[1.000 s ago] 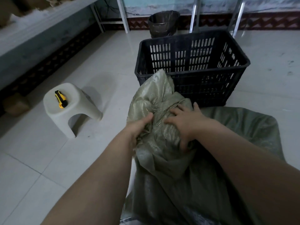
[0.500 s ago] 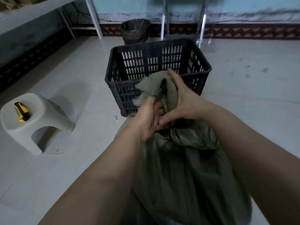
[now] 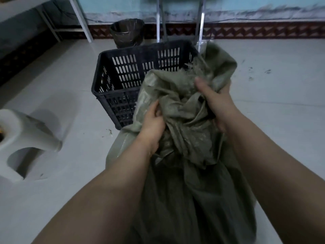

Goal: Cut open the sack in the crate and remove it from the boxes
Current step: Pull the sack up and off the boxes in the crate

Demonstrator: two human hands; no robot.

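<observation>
A grey-green woven sack hangs bunched in front of me, outside the black slatted plastic crate, its lower part trailing down between my arms to the floor. My left hand grips a fold on the sack's left side. On the right, my right hand clutches the gathered upper part, thumb on top. The sack's frayed top edge rises past the crate's right corner. The visible part of the crate's inside looks empty. No boxes are in view.
A white plastic stool stands on the tiled floor at the left edge. A dark lined waste bin sits behind the crate by the wall. Metal legs rise behind the crate, a shelf frame at far left.
My hands have moved apart and taken in more of the sack, bunching it larger and higher. The view has shifted right, so the stool now sits at the left edge.
</observation>
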